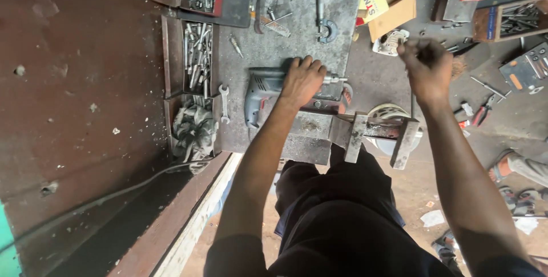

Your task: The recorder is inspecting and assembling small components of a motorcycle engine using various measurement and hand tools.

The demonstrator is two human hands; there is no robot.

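One view only, head cam looking straight down.

Left hand (pixel 302 80) lies palm-down on the electric drill (pixel 265 91), fingers curled over the front of its body toward the chuck (pixel 337 80). Grip is closed on the housing, not spread. Drill lies flat on the worktop (pixel 297 26); its long axis runs left-right across the frame, chuck end pointing right of the left grip, handle end dropping off to the grip's left and toward me. Left arm comes up nearly straight from the body, elbow low, wrist flat.

Right hand (pixel 425 66) hangs raised, well to the right of the chuck, fingers bunched. I read it as pinching something small and thin at the fingertips; I can't tell what it is, too blurred. Right forearm runs diagonally up from lower right, wrist bent down.

Key relation: chuck sits between the two grips, touching-close to the left, clear gap to the right.

Below both grips, toward me: steel bracket assembly (pixel 365 131) jutting off the worktop edge. Left of the left grip: open-end spanner (pixel 224 103), a crumpled rag (pixel 194 131), trays of bits (pixel 197 54). Beyond the right grip: cardboard box (pixel 399 3). Another person's sandalled foot (pixel 505 168) at far right.
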